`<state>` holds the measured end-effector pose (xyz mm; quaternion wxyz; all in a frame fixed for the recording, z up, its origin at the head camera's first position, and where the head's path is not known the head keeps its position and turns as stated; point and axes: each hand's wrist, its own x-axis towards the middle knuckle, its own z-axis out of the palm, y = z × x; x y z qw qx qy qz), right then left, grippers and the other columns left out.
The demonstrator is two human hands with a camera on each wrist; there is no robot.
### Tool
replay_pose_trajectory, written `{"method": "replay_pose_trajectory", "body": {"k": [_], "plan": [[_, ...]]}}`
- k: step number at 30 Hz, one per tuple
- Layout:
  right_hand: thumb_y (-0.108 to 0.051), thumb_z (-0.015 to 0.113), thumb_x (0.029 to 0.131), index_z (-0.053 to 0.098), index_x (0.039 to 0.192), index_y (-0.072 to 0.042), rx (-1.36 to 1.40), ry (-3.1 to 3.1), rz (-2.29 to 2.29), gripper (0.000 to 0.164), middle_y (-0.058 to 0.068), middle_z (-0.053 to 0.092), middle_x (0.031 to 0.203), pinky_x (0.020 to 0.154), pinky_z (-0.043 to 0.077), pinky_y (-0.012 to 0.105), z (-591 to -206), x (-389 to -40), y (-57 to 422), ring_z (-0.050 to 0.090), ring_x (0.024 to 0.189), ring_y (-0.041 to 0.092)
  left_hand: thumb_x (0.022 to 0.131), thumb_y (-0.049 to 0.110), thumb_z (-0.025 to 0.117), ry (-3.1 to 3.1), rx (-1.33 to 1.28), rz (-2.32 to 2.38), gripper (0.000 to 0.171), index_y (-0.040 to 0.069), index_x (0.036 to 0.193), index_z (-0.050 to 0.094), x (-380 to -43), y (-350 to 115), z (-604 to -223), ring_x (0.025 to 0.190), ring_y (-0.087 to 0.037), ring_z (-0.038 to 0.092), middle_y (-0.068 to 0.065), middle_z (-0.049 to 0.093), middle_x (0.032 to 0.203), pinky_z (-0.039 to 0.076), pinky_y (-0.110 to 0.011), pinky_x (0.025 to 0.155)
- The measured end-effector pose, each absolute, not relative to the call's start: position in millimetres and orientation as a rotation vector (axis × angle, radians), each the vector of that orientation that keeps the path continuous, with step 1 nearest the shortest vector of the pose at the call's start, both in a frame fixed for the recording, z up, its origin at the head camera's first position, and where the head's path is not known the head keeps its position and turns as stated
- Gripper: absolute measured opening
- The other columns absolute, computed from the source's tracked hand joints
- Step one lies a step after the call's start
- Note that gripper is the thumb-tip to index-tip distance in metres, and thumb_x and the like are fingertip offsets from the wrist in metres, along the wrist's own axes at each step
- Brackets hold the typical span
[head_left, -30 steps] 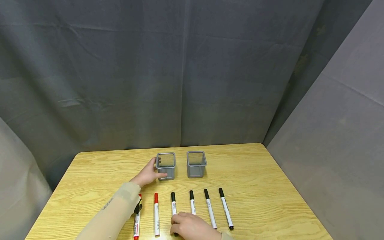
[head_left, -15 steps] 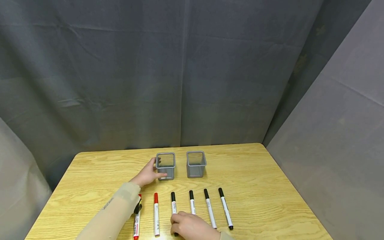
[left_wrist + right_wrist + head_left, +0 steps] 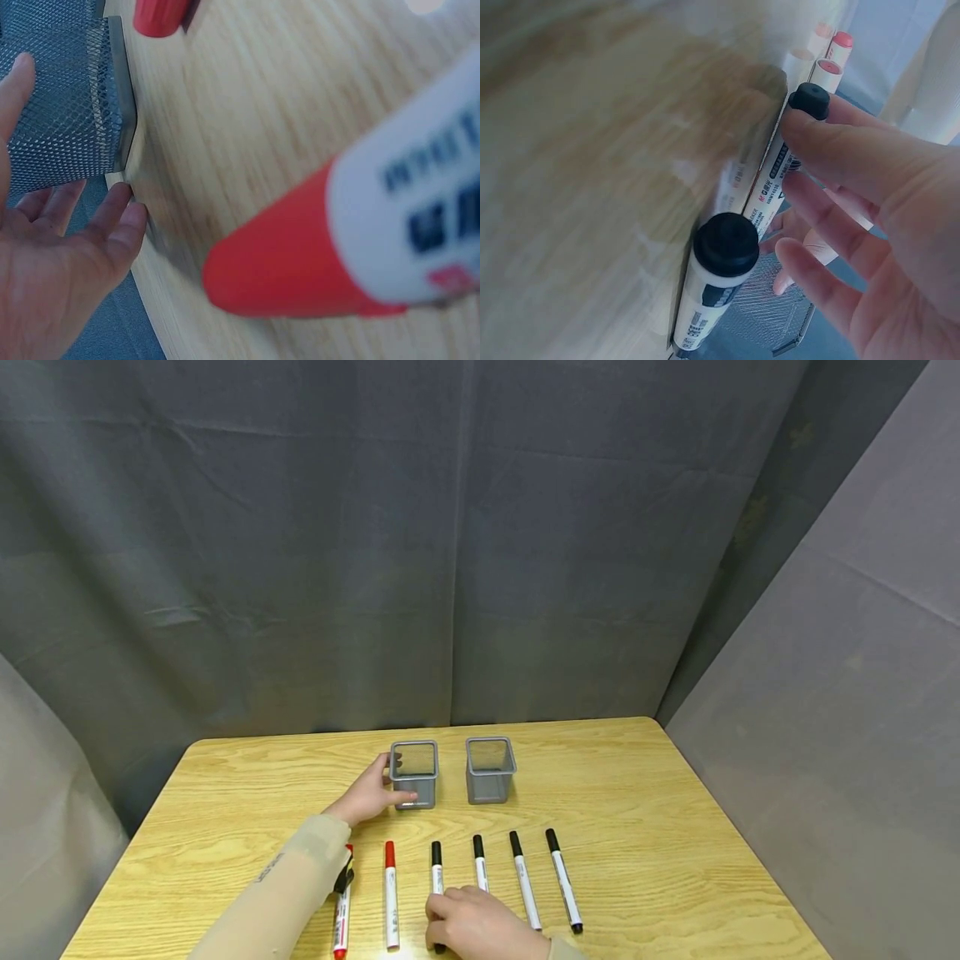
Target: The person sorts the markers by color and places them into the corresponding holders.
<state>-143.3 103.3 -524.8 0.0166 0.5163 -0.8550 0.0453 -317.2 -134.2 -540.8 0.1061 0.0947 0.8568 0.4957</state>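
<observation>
My left hand (image 3: pixel 367 795) holds a grey mesh pen holder (image 3: pixel 426 790), thumb at its front and fingers reaching round its left and back. In the left wrist view the thumb lies over the mesh wall (image 3: pixel 64 112). At the table's front, my right hand (image 3: pixel 483 925) pinches a black-capped whiteboard marker (image 3: pixel 437 878) near its lower end. The right wrist view shows thumb and index finger on the marker's black end (image 3: pixel 810 101), with the other fingers loose. The marker lies along the table, its cap pointing away from me; whether it touches the wood I cannot tell.
A second mesh pen holder (image 3: pixel 489 787) stands right of the held one. Left of the right hand lie two red markers (image 3: pixel 392 906), one partly under the left wrist. Further black markers (image 3: pixel 527 893) lie to the right. Grey curtains (image 3: pixel 450 568) surround the wooden table (image 3: pixel 645 810).
The pinched black marker's cap end has shifted slightly to the right. My left hand and both pen holders look the same.
</observation>
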Motion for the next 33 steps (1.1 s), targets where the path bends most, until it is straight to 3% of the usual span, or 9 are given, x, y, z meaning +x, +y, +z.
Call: {"method": "replay_pose_trajectory", "body": {"k": [18, 33], "plan": [[-0.057, 0.048, 0.105, 0.072, 0.112, -0.031, 1.615, -2.557, 0.274, 0.036, -0.016, 0.061, 0.106, 0.08, 0.046, 0.014, -521.7, -140.1, 108.9, 0.052, 0.086, -0.004, 0.087, 0.02, 0.085, 2.529, 0.307, 1.464, 0.088, 0.002, 0.156, 0.034, -316.0, -130.2, -538.0, 0.137, -0.05, 0.05, -0.025, 0.042, 0.157, 0.05, -0.056, 0.108], [-0.057, 0.049, 0.104, 0.066, 0.117, -0.028, 1.551, -2.443, 0.337, 0.036, -0.012, 0.061, 0.121, 0.094, 0.052, 0.023, -518.6, -136.0, 109.3, 0.061, 0.106, 0.003, 0.085, 0.02, 0.086, 2.527, 0.325, 1.484, 0.089, 0.0, 0.155, 0.035, -319.7, -131.2, -542.5, 0.136, -0.049, 0.052, -0.025, 0.044, 0.155, 0.051, -0.054, 0.106]]}}
